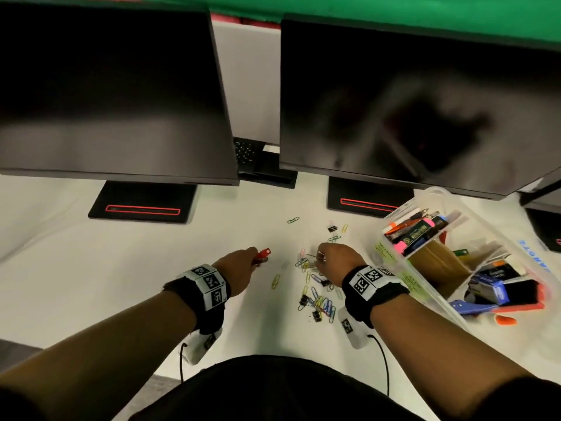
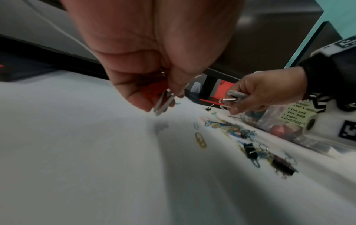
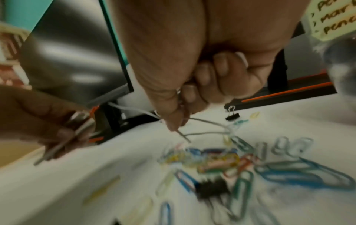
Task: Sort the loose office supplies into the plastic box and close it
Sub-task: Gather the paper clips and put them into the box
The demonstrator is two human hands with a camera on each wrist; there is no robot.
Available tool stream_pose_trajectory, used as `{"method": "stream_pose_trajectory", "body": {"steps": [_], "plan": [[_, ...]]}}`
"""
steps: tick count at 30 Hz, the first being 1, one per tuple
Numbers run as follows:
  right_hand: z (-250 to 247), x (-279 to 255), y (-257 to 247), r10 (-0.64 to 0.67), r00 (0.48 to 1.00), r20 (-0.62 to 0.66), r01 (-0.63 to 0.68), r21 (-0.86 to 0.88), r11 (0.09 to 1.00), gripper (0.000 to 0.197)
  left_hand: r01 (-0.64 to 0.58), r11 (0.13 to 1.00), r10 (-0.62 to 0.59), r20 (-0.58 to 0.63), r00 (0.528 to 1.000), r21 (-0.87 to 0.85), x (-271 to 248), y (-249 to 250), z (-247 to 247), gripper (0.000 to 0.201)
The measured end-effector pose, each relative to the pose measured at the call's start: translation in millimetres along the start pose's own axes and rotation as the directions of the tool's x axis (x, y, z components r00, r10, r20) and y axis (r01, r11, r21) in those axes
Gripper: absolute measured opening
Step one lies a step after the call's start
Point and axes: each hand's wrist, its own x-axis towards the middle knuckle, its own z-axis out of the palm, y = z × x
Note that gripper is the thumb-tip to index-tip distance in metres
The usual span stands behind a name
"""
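Right, surroundings: I see two dark monitors [image 1: 115, 86] on black stands at the back of the white desk [image 1: 91, 268], well behind both hands.
Obstacles: my right forearm lies between the clip pile and the box.
Box: clear plastic box [image 1: 437, 196] on the right, lid off, holding markers, highlighters, a brown tape roll and staple boxes in separate compartments.
Loose supplies: coloured paper clips [image 1: 318, 299] and black binder clips scattered between my hands and the box.
Left hand: my left hand [image 1: 239, 265] grips a red clip [image 1: 263, 253] plus some pale clips, above the desk.
Right hand: my right hand [image 1: 337, 262] pinches a bent wire clip [image 3: 202, 126], which trails down toward the pile.
Axis: pile runs roughly front to back.
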Motion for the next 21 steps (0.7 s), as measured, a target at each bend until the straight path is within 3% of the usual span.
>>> {"method": "stream_pose_trajectory", "body": {"steps": [5, 8, 10, 12, 14, 18, 21], "plan": [[-31, -21, 3, 0.031, 0.993, -0.113, -0.005, 0.223, 0.975, 0.026, -0.124, 0.989, 0.124, 0.003, 0.992, -0.081, 11, 43, -15, 0.024], [-46, -34, 13, 0.054, 0.993, -0.104, -0.001, 0.457, 0.889, 0.018, -0.169, 0.977, 0.168, -0.021, 0.986, -0.132, 14, 81, -26, 0.024], [-56, -43, 23, 0.109, 0.991, -0.073, -0.033, 0.665, 0.746, 0.022, -0.190, 0.963, 0.187, -0.036, 0.982, -0.192, 16, 108, -34, 0.019], [-69, -56, 36, 0.203, 0.979, -0.003, -0.099, 0.865, 0.493, 0.024, -0.206, 0.946, 0.198, -0.060, 0.978, -0.252, 17, 135, -40, 0.014], [-83, -71, 54, 0.271, 0.962, 0.025, -0.117, 0.937, 0.330, 0.021, -0.230, 0.919, 0.215, -0.082, 0.973, -0.321, 16, 163, -43, 0.014], [-104, -88, 102, 0.356, 0.934, -0.024, -0.099, 0.941, 0.323, 0.025, -0.293, 0.886, 0.271, -0.110, 0.956, -0.360, 12, 214, -39, 0.018], [-118, -94, 141, 0.433, 0.901, -0.034, -0.164, 0.897, 0.411, 0.030, -0.354, 0.896, 0.332, -0.127, 0.935, -0.269, 13, 250, -32, 0.018]]}}
